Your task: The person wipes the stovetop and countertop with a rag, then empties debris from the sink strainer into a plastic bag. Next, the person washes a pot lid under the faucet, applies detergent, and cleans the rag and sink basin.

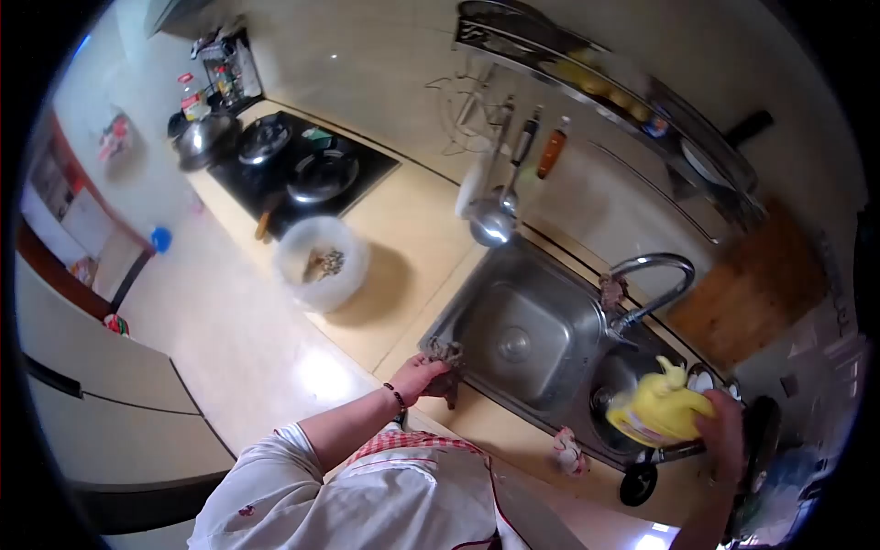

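My left hand (420,378) is closed around a crumpled grey-brown rag (445,367) at the front left corner of the steel sink (500,335). On the right, my right hand (724,426) grips a yellow bottle (662,408) with a pale yellow top, tilted over the smaller basin (610,371). It looks like a detergent bottle, though its label is blurred. The curved faucet (683,266) rises behind the basins, with a brownish cloth (612,291) beside its base.
A whitish tub (321,266) with scraps inside stands on the counter, left of the sink. Farther left are a black stove (302,165) and pots. Ladles (495,220) hang on the wall. A wooden cutting board (752,284) leans at the right. A small cloth (568,451) lies at the front edge.
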Demonstrator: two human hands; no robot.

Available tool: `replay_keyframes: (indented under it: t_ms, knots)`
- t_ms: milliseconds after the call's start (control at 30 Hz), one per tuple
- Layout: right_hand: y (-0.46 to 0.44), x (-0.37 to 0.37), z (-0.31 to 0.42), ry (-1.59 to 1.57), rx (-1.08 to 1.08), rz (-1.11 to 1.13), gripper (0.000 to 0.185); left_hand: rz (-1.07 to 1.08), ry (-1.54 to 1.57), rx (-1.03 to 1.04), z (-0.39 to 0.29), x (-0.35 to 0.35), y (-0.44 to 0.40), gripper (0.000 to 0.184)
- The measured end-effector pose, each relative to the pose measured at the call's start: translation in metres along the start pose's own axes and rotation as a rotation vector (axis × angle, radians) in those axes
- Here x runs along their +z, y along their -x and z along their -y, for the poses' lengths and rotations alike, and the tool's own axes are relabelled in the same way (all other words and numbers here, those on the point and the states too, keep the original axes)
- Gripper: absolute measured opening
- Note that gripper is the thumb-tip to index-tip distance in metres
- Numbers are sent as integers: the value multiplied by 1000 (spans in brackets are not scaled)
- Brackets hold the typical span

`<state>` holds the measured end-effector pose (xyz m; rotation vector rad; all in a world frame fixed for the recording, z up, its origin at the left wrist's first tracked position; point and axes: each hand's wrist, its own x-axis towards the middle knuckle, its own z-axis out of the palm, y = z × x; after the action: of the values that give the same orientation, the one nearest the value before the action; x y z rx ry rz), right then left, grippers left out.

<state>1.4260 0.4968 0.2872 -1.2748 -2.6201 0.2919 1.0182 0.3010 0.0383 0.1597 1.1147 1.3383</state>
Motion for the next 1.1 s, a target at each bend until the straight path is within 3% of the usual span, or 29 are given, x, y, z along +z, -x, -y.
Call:
replay_keyframes:
  t_ms: [100,167,300,533,633,700,767,800,867,900,1000,1033,1067,1100]
  knots:
    - [-84,61,64,90,-412,29,30,-7,15,-5,3,-24,-5,31]
    - [-133,100,113,65,-473,96,29,56,-1,17,-1,-36,-4,32]
    - [-221,166,194,72,-794,41,24,109,-30,-3,-5,-68,-9,34]
    - [-343,244,276,200,-1097,-35,10,131,-40,51,-31,-78,-11,29]
    - [-373,260,291,171,-1087,-117,9,155,3,24,-42,-81,-18,27]
    - [-387,266,296,237,-1016,-45,18,221,-18,9,-43,-85,-25,38]
    - [-389,271,306,-369,-321,162,29,221,-34,-20,-54,-82,-26,36]
    - [-392,277,302,-366,-316,160,29,218,-61,5,-57,-81,-28,35]
    - [-388,289,294,-50,-702,22,36,222,-88,24,-63,-76,-30,35]
    - [-382,293,287,-48,-691,20,36,216,-84,76,-66,-73,-30,31]
    - [-335,288,278,-457,-452,-109,42,233,-124,119,-73,-71,-34,27]
    - [-314,287,269,-487,-283,26,42,240,-157,121,-75,-71,-38,27]
    - [-287,300,259,-831,-154,146,40,247,-159,121,-76,-73,-44,27]
    - [-263,313,245,-976,-78,299,42,335,-169,117,-76,-75,-52,39]
